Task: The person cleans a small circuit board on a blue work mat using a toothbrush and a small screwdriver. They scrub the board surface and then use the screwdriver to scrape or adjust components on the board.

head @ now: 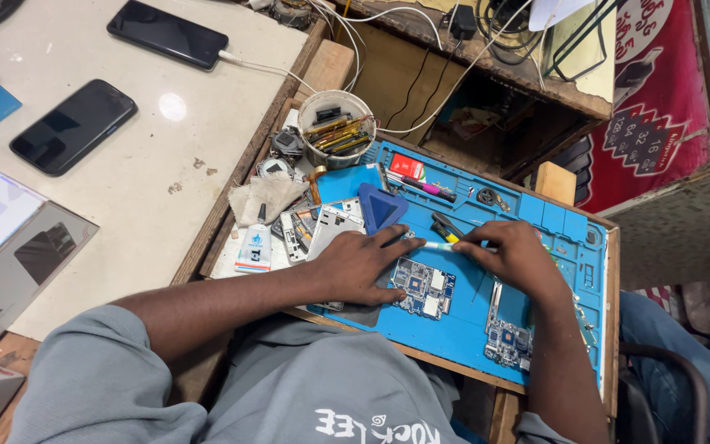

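Grey sleeves and your shirt front fill the bottom of the view, and your two forearms reach up from them onto the blue repair mat (pixel 462 321) that lies on the wooden worktop (pixel 232 197). Your left hand (pixel 363 265) presses flat near the middle of the mat, fingers (pixel 400 238) spread and closed on nothing, its fingertips just beside the upper edge of a blue circuit board (pixel 423 288). Your right hand (pixel 513 253) sits close to the right of it, fingers curled around a thin pale-handled tool (pixel 440 245) that points left toward your left fingertips, just above the board. A second, narrower circuit board (pixel 504 335) lies near the mat's front edge, under your right wrist.

Toward the mat's back-left corner you have a blue triangular pry pick (pixel 381 207) touching an opened phone frame (pixel 329 228), and a small glue tube (pixel 254 248) lies at the left edge. A round white tub (pixel 336 127) of small parts stands at the back-left corner. On the pale worktop further left lie two dark phones (pixel 73 126), well apart from your hands, the farther one plugged into a white cable (pixel 260 67).
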